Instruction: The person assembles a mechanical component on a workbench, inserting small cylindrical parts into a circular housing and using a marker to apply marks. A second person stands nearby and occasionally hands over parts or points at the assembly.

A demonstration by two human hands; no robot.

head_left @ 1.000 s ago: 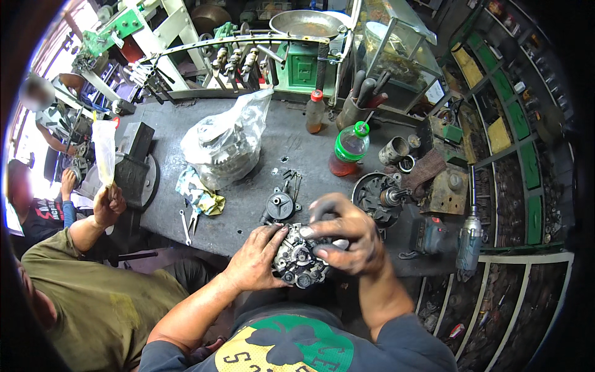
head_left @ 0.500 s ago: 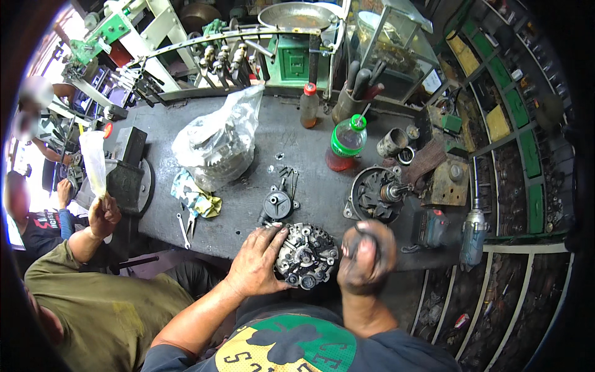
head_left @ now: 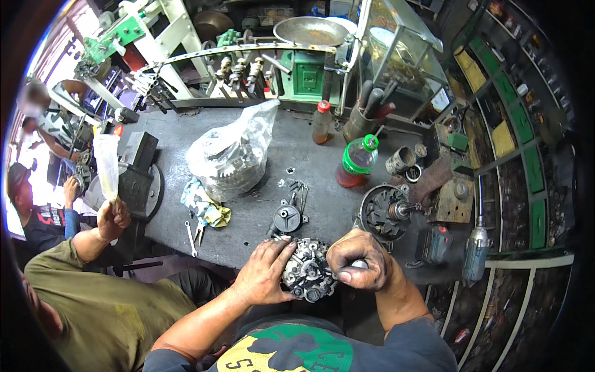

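Near the front edge of the bench, my left hand (head_left: 265, 271) grips the left side of an alternator (head_left: 308, 271), fingers on top and thumb below. Its round back, with metal and black fittings, faces up. At its right side, my right hand (head_left: 362, 260) is closed in a fist round a tool with a pale rounded end (head_left: 359, 265); the rest of the tool is hidden. Just beyond the alternator lies a round dark metal cover (head_left: 287, 218), with several long bolts (head_left: 302, 193) behind it. An open housing with a rotor and shaft (head_left: 383, 214) lies to the right.
A bagged metal part (head_left: 229, 158), a rag (head_left: 201, 201), pliers (head_left: 199, 235) and a wrench (head_left: 191, 239) lie left. Bottles (head_left: 357, 162), a vise (head_left: 139, 164) and a cordless power tool (head_left: 476, 251) are around. A person in an olive shirt (head_left: 105, 297) sits left, holding a clear bag (head_left: 108, 164).
My right hand, blurred and farther from the alternator before, has come in against its right side. My left hand keeps its grip. The whole view has shifted slightly.
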